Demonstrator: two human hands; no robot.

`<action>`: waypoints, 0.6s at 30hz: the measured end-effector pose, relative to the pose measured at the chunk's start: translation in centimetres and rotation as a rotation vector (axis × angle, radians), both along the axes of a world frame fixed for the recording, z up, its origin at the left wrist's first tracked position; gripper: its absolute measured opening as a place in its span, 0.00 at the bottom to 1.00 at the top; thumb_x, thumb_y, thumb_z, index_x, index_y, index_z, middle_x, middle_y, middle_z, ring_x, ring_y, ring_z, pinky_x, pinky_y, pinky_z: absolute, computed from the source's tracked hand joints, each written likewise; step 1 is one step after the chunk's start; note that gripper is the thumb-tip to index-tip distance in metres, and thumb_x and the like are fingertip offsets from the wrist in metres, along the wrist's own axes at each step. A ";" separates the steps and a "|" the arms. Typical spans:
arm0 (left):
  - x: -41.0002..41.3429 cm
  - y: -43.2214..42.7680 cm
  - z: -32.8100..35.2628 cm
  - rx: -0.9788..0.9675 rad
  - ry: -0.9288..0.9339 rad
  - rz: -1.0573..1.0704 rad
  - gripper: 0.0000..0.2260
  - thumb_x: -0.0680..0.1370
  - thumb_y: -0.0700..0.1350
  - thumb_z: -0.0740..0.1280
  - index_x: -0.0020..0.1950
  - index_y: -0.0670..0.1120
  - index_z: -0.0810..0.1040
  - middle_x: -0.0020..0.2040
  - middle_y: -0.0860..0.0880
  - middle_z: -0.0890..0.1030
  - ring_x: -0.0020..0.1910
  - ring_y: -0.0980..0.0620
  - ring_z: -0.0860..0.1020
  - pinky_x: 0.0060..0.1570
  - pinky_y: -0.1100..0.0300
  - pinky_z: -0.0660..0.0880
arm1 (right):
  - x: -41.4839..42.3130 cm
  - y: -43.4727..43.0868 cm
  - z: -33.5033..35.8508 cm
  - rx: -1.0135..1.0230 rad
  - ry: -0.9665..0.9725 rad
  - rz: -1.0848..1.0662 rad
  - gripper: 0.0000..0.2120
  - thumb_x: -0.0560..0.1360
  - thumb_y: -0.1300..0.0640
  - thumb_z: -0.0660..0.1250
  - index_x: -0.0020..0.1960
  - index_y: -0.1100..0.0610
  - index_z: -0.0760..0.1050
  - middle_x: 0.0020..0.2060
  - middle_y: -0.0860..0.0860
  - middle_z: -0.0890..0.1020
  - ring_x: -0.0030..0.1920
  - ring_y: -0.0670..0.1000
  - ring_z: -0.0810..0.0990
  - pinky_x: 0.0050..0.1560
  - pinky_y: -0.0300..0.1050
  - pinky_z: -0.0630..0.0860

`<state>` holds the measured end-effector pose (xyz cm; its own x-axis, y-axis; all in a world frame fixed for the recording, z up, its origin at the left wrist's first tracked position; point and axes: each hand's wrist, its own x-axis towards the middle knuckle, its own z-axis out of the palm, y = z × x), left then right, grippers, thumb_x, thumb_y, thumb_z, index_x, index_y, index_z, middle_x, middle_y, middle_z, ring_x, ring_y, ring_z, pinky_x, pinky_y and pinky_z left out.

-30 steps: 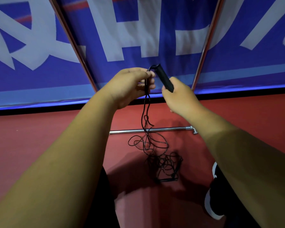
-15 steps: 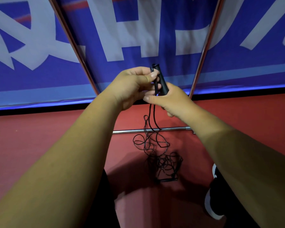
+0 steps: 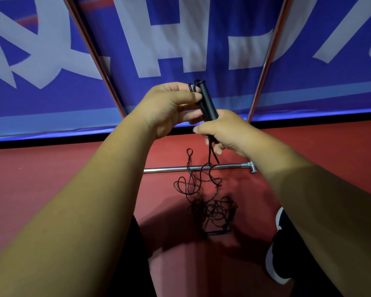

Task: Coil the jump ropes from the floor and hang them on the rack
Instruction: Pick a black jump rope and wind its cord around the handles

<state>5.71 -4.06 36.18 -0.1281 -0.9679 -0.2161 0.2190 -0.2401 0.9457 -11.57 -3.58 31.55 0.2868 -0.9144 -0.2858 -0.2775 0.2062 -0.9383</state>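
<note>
Black jump rope handle (image 3: 208,101) is gripped in the right hand (image 3: 225,131), left hand (image 3: 167,108) pinching loops (image 3: 192,87) against it, tangle (image 3: 212,209) on the floor (image 3: 51,179) at 6 o'clock, so I'd keep loops even, feeding slack slowly.

Arms outstretched, left hand (image 3: 169,108) beside right hand (image 3: 225,131), fingers (image 3: 186,97) curled.

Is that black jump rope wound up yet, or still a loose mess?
Mostly loose. The left hand pinches a few loops against the handle in the right hand; the rest of the rope lies tangled on the floor.
</note>
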 end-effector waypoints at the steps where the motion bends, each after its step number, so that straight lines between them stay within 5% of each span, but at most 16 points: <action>1: 0.0 0.0 -0.1 0.000 -0.009 0.002 0.05 0.78 0.30 0.71 0.46 0.39 0.80 0.43 0.42 0.85 0.47 0.43 0.87 0.48 0.54 0.84 | 0.0 0.0 -0.1 0.005 -0.003 0.002 0.16 0.75 0.61 0.75 0.62 0.57 0.81 0.34 0.51 0.75 0.32 0.50 0.79 0.24 0.42 0.69; 5: 0.2 -0.4 -0.7 -0.002 -0.026 0.086 0.06 0.78 0.37 0.75 0.48 0.39 0.78 0.40 0.42 0.82 0.45 0.44 0.85 0.51 0.54 0.84 | 0.0 -0.2 0.0 0.074 -0.129 -0.052 0.06 0.77 0.65 0.69 0.53 0.59 0.76 0.31 0.51 0.73 0.30 0.49 0.72 0.26 0.39 0.59; 8: 0.2 -0.7 -1.6 0.050 -0.184 0.140 0.06 0.83 0.42 0.70 0.51 0.39 0.77 0.39 0.43 0.78 0.37 0.49 0.82 0.49 0.52 0.85 | -0.2 -0.5 0.6 0.149 -0.338 -0.132 0.13 0.80 0.65 0.64 0.63 0.59 0.79 0.31 0.49 0.72 0.29 0.47 0.68 0.26 0.37 0.55; 10: 0.0 -0.5 -2.5 0.122 -0.373 -0.056 0.05 0.80 0.36 0.66 0.56 0.40 0.77 0.50 0.42 0.83 0.43 0.49 0.85 0.51 0.54 0.82 | -0.6 -0.8 1.4 0.173 -0.500 -0.168 0.16 0.81 0.65 0.61 0.67 0.61 0.78 0.32 0.49 0.73 0.29 0.46 0.67 0.24 0.36 0.54; 13: -0.2 0.5 -3.7 0.119 -0.484 -0.639 0.25 0.71 0.36 0.65 0.68 0.48 0.79 0.67 0.51 0.83 0.70 0.50 0.78 0.71 0.54 0.69 | -1.3 -1.2 2.6 0.159 -0.643 -0.202 0.17 0.82 0.64 0.59 0.68 0.62 0.78 0.36 0.52 0.78 0.29 0.46 0.69 0.22 0.36 0.55; 15: -0.5 1.4 -3.4 0.082 -0.477 -0.818 0.20 0.78 0.39 0.67 0.70 0.50 0.79 0.67 0.52 0.83 0.73 0.54 0.75 0.79 0.51 0.62 | -1.8 -1.3 3.2 0.145 -0.671 -0.219 0.17 0.83 0.63 0.59 0.69 0.61 0.79 0.39 0.52 0.82 0.31 0.45 0.71 0.22 0.35 0.56; 18: -0.3 1.9 -2.3 -0.012 -0.525 -0.865 0.12 0.84 0.43 0.68 0.67 0.48 0.83 0.65 0.52 0.84 0.70 0.58 0.77 0.79 0.53 0.63 | -2.6 -1.4 3.8 0.122 -0.674 -0.228 0.17 0.83 0.62 0.60 0.70 0.59 0.78 0.43 0.54 0.85 0.34 0.45 0.75 0.22 0.34 0.59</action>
